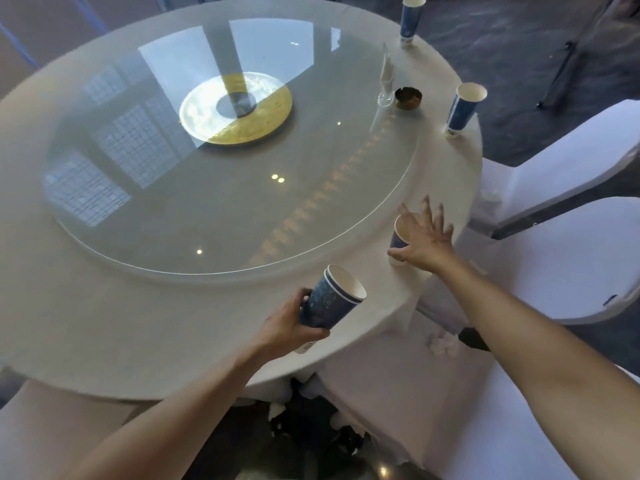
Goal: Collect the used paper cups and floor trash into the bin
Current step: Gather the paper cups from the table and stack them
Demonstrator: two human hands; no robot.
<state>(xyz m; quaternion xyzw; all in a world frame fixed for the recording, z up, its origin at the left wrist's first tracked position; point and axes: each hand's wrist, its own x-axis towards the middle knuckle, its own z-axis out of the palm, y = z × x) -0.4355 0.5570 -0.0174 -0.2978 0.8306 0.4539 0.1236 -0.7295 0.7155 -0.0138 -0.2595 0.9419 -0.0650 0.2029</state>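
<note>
My left hand (pixel 285 327) grips a stack of nested blue paper cups (pixel 332 299), tilted with the mouths pointing right, over the table's near edge. My right hand (pixel 424 237) is spread open over a blue cup (pixel 398 233) standing near the right edge of the table, thumb beside its base, fingers above its rim. Two more blue cups stand farther along the right rim: one (pixel 462 109) at mid right and one (pixel 410 19) at the far end. White crumpled paper (pixel 443 342) lies on the chair seat by my right arm, and more scraps (pixel 277 408) lie under the table.
A round table (pixel 104 341) with a white cloth carries a glass turntable (pixel 221 150). A toothpick holder (pixel 386 84) and a brown ashtray (pixel 408 98) sit near the right rim. White-covered chairs (pixel 571 271) crowd the right side. The floor is dark carpet (pixel 519 46).
</note>
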